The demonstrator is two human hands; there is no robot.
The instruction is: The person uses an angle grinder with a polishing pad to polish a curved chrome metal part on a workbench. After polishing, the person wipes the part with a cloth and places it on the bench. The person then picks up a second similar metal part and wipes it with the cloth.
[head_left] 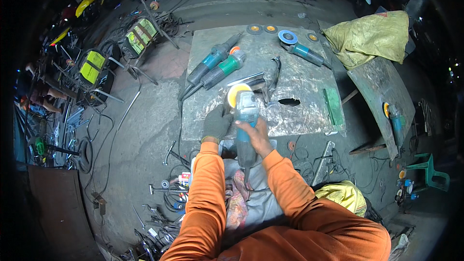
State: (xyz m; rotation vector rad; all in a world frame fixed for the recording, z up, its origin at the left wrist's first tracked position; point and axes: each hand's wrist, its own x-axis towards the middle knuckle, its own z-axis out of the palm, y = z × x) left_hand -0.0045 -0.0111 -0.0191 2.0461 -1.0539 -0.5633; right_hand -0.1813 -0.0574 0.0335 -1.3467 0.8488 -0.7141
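Note:
In front of me, over the near part of a worn metal-topped table (299, 123), my bare right hand (258, 135) wraps round the body of a teal angle grinder (247, 108). Its disc, with a yellow centre (238, 94), faces up at the head's far end. My left hand (217, 123), in a dark grey work glove, is closed beside the grinder head and the disc; what its fingers hold is hidden. Just past the disc lie a shiny metal tube piece (249, 79) and a curved dark metal part (276, 72).
Teal (208, 65) and green grinders (223, 70) lie at the table's left. Another, with a blue disc (288, 37), rests at the far right, near loose discs (254, 29). The tabletop has a jagged hole (289, 102). Cables and tools (164, 203) litter the floor; yellow-labelled machines (93, 67) stand left.

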